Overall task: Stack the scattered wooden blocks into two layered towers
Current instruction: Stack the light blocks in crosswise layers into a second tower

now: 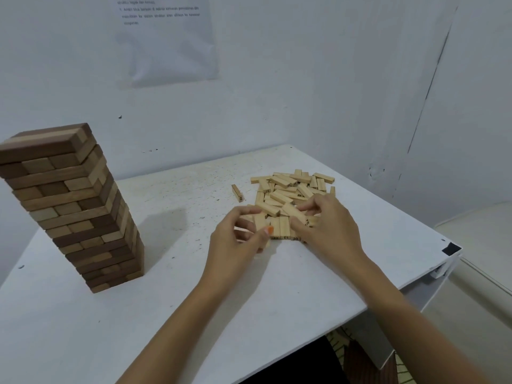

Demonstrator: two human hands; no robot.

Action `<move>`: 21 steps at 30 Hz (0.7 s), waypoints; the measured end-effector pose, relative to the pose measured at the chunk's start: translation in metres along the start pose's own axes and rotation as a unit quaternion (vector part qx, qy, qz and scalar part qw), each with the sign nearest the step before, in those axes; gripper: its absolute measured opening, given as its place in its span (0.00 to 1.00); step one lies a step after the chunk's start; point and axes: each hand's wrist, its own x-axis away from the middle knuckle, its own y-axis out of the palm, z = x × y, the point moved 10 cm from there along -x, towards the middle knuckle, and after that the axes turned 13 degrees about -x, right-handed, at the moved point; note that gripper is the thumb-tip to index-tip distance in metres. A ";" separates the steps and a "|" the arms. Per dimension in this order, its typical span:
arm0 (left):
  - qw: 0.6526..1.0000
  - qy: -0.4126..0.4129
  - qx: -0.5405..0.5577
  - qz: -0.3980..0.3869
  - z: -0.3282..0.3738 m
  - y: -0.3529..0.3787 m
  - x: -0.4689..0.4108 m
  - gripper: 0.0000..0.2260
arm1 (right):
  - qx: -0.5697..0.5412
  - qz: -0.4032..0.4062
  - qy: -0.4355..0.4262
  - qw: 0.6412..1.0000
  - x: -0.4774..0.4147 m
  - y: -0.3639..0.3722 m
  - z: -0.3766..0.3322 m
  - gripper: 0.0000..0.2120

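Note:
A tall tower of brown and tan blocks (80, 206) stands on the left of the white table (194, 314). A loose pile of small pale numbered blocks (291, 187) lies at the table's right rear. At the pile's near edge a few pale blocks lie side by side in a flat row (279, 228). My left hand (235, 239) pinches the left block of that row between thumb and fingers. My right hand (327, 228) has its fingers curled round a pale block at the row's right end. One pale block (237, 193) lies alone left of the pile.
The table stands in a corner against white walls, with a printed sheet (166, 37) taped above. The table's right edge (432, 275) drops off beside a pale rounded surface (482, 245). A dark garment and a patterned floor show under the near edge.

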 end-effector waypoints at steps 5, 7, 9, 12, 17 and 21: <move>0.999 -0.042 -0.005 -0.002 -0.010 -0.020 0.020 0.09 | -0.194 -0.111 0.053 0.973 0.026 0.034 -0.017 0.13; 0.998 -0.061 -0.010 0.003 -0.020 -0.029 0.036 0.08 | -0.219 -0.164 0.063 0.960 0.043 0.053 -0.026 0.14; 0.997 -0.072 -0.028 0.020 -0.028 -0.040 0.050 0.08 | -0.215 -0.187 0.059 0.957 0.056 0.067 -0.032 0.12; 0.993 -0.082 -0.068 0.059 -0.038 -0.059 0.067 0.08 | -0.172 -0.190 0.039 0.966 0.072 0.078 -0.039 0.07; 0.983 -0.095 -0.110 0.116 -0.051 -0.077 0.086 0.07 | -0.122 -0.183 0.018 0.975 0.087 0.090 -0.050 0.09; 0.971 -0.092 -0.157 0.153 -0.053 -0.081 0.092 0.08 | -0.098 -0.195 0.026 0.976 0.095 0.096 -0.049 0.12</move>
